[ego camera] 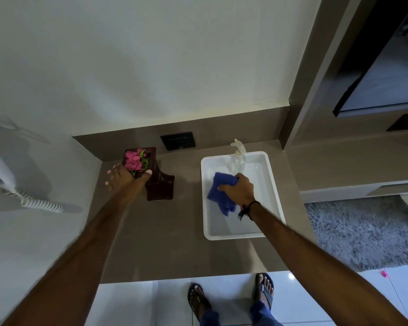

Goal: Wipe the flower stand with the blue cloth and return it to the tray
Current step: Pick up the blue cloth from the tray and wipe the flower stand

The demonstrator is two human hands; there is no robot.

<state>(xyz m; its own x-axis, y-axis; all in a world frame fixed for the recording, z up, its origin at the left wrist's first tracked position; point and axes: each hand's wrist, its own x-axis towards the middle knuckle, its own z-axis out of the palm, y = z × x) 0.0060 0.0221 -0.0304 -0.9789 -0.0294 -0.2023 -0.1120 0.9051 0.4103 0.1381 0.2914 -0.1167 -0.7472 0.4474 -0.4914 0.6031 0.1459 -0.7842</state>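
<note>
A dark brown flower stand (159, 184) with pink flowers (133, 161) and green leaves stands on the brown counter at the back left. My left hand (124, 178) reaches against its left side, fingers spread, thumb touching the stand's rim. The blue cloth (219, 194) hangs bunched in my right hand (239, 190), which is closed on it above the white tray (275, 184). A clear spray bottle (237, 158) stands in the tray's far end, just beyond the cloth.
A black wall socket (177, 140) sits behind the stand. A white wall hair dryer with coiled cord (39, 204) hangs at the left. A grey rug (365, 231) lies right of the counter. My sandalled feet (231, 295) stand on white tiles below the counter's front edge.
</note>
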